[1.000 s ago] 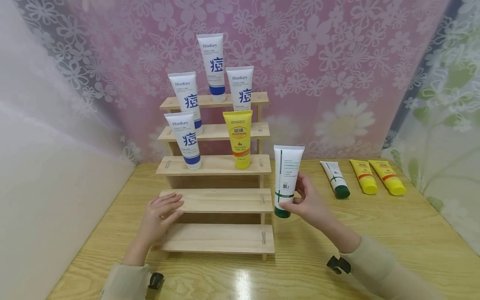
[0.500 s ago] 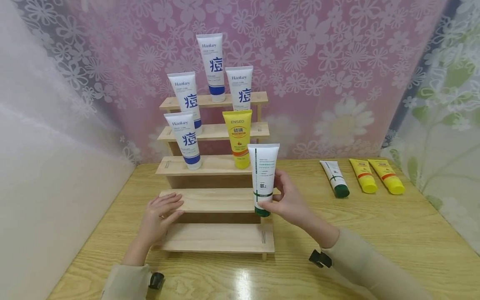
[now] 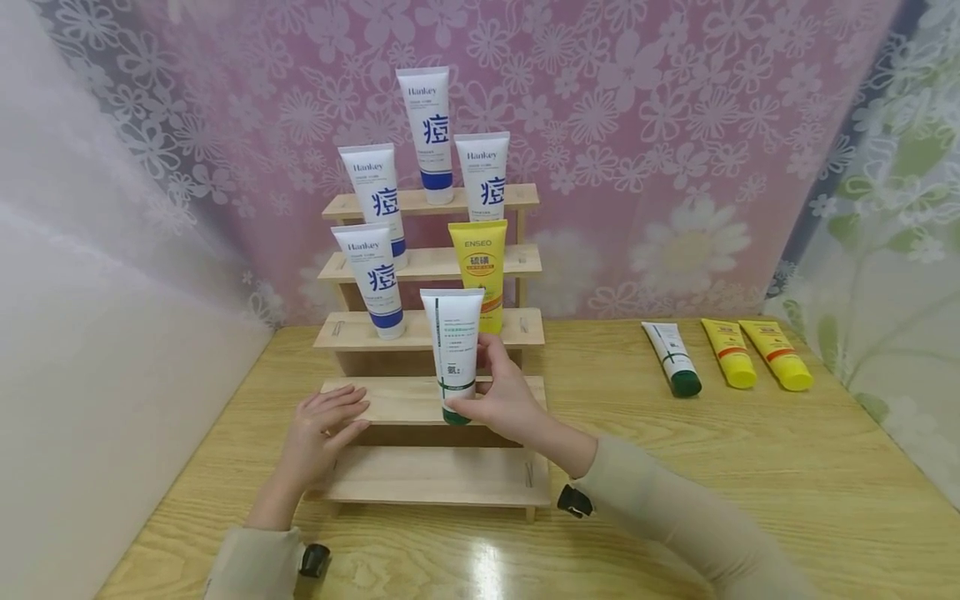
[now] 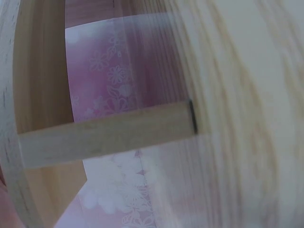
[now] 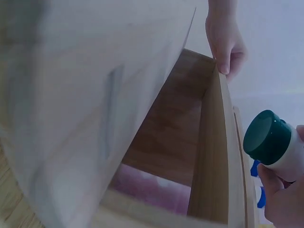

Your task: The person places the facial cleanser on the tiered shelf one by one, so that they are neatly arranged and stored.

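Observation:
My right hand (image 3: pixel 504 398) grips a white squeeze tube with a green cap (image 3: pixel 455 346), cap down and nearly upright. It overlaps the second-lowest step of the wooden display stand (image 3: pixel 435 475) and hides part of a yellow tube (image 3: pixel 480 258). In the right wrist view the green cap (image 5: pixel 267 137) shows near the step's edge, thumb and fingers around the tube. My left hand (image 3: pixel 324 425) holds the left end of that same step, fingers on top and thumb at the front edge. The left wrist view shows the stand's wooden side strut (image 4: pixel 109 135) close up.
On the upper steps stand several white-and-blue tubes (image 3: pixel 371 279). At the right of the table (image 3: pixel 675 475) lie another green-capped white tube (image 3: pixel 672 358) and two yellow tubes (image 3: pixel 729 354). A pink floral backdrop (image 3: pixel 600 167) rises behind the stand.
My right hand has carried the green-capped tube leftward, from beside the stand to in front of the second-lowest step. My left hand has stayed in place.

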Available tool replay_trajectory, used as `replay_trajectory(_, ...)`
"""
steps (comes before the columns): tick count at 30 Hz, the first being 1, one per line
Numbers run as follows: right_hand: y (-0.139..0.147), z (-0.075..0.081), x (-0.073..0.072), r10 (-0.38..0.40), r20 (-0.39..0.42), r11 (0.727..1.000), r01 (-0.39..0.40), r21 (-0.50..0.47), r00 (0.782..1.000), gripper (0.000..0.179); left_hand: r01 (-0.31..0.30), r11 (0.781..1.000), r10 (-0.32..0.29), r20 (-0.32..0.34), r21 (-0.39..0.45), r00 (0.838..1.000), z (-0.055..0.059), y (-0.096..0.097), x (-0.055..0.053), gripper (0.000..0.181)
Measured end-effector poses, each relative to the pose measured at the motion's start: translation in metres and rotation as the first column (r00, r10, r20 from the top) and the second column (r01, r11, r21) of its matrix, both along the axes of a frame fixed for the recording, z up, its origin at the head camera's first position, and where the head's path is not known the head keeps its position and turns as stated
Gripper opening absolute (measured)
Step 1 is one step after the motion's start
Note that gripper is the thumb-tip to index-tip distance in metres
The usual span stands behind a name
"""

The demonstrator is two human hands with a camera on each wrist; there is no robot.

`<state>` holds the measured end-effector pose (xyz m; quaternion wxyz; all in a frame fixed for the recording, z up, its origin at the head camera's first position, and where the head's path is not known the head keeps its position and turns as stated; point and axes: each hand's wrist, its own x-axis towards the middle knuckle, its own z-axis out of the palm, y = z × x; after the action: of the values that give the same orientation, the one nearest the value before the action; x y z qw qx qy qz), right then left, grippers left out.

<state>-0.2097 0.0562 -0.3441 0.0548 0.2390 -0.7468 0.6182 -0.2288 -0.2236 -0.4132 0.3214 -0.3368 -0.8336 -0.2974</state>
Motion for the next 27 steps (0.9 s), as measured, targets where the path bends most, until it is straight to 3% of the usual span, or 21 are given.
replay_trajectory(6, -0.023, 0.012, 0.003, 0.029, 0.008, 0.999, -0.030, 0.045, 1.000, 0.071, -0.008, 1.000, 0.008, 0.000, -0.005, 1.000, -0.001, 0.000, 0.000, 0.028)
replay_trajectory(12, -0.041, 0.029, 0.008, 0.011, 0.017, 0.993, -0.013, 0.116, 1.000, 0.067, -0.011, 1.000, 0.011, 0.001, -0.010, 1.000, 0.000, -0.001, 0.000, 0.028)
replay_trajectory(22, -0.068, 0.000, -0.028, 0.044, -0.058, 0.984, -0.033, 0.177, 0.997, 0.067, -0.006, 1.000, 0.006, 0.008, -0.003, 1.000, 0.000, -0.001, -0.001, 0.028)
replay_trajectory(27, -0.077, -0.001, -0.031, 0.037, -0.115, 0.978, -0.013, 0.207, 0.993, 0.067, -0.008, 1.000, 0.008, 0.015, -0.004, 1.000, -0.001, -0.001, -0.001, 0.028)
